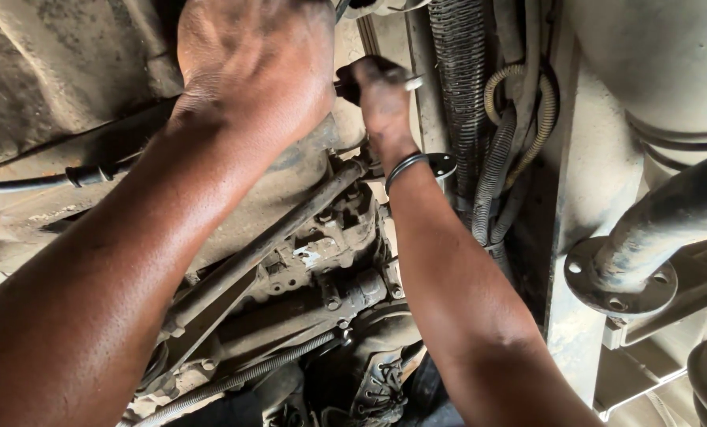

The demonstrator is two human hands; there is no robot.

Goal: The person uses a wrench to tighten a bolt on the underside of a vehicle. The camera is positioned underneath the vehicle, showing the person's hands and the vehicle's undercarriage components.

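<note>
Under-vehicle, head view: both arms reach up into a dusty, greasy underbody.
Left hand (255,67): back of the hand faces the camera, pressed against the grimy gearbox housing (290,186); fingers curl out of sight behind it, so I cannot tell whether they grip anything.
Right hand (381,91): blackened with grease, fingers closed narrow around a small metal tool (411,81); only its bright tip shows past the fingers, kind not clear.
Wrist: dark bangle (405,168) sits just below the right hand.
Work point: tool tip held at the top of the housing, beside the ribbed corrugated hoses (458,87); the fastener itself is hidden by the hands.
Linkage: long shift rod (270,241) runs diagonally below both forearms, above a coiled spring (235,379).
Right side: exhaust pipe with round flange (618,277), well apart from the hands.
Left side: black cable (77,175) crosses behind the left forearm.
Risk, slip: greasy fingers on a small tool could lose hold, and knuckles would strike the housing.
Risk, snag: the bangle could catch on a bracket near the hoses.
Risk, dirt: loosened grit could drop toward the face.
</note>
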